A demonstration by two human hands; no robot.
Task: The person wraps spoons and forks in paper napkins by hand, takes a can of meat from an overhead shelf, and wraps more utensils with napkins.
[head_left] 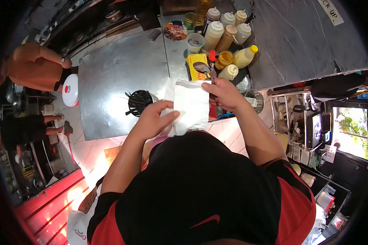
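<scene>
My left hand (154, 121) pinches the left side of a folded piece of white paper (192, 102), thumb on top; whether it is a napkin or a paper sleeve I cannot tell. My right hand (228, 94) is closed around the handles of a metal spoon (201, 67) and a fork (212, 72). Its thumb also rests at the paper's upper right corner. The spoon's bowl points away from me, over a yellow box (197, 61) on the counter. The paper is held in front of my body, near the counter's edge.
A steel table (122, 65) bears a black holder (140, 103) with dark utensils. Squeeze bottles (213, 36) and a yellow-capped bottle (246, 56) crowd the counter. A perforated metal container (255, 101) stands right. Another person (32, 67) is at the left, beside a white lidded bucket (70, 90).
</scene>
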